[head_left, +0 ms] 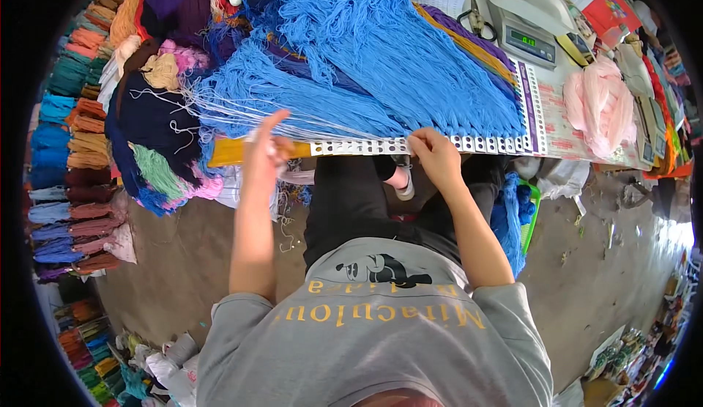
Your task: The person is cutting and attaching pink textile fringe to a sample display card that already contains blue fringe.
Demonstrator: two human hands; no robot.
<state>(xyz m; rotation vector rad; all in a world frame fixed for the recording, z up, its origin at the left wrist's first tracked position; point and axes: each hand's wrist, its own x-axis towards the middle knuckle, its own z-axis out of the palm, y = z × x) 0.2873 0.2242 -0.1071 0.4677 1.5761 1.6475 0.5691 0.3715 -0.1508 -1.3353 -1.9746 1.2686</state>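
A long white punched card strip point(480, 145) lies along the table's near edge, with a row of round holes. Light-blue yarn point(410, 48) fans out over the table behind it, its ends tied through the holes on the right part. My right hand point(437, 156) pinches the strip near its middle, thumb and fingers closed at a hole. Over the strip's left end, my left hand point(268, 147) is raised with its index finger stretched out; motion smears the other fingers. White yarn strands point(307, 123) run from the left toward my right fingertips, passing by my left hand.
At the back right are scissors point(476, 24) and a digital scale point(523, 39) with a tray. Pale pink yarn point(599, 106) lies at the right. Dark navy yarn point(150, 117) hangs at the left edge. A green basket point(532, 213) of blue yarn stands below the table.
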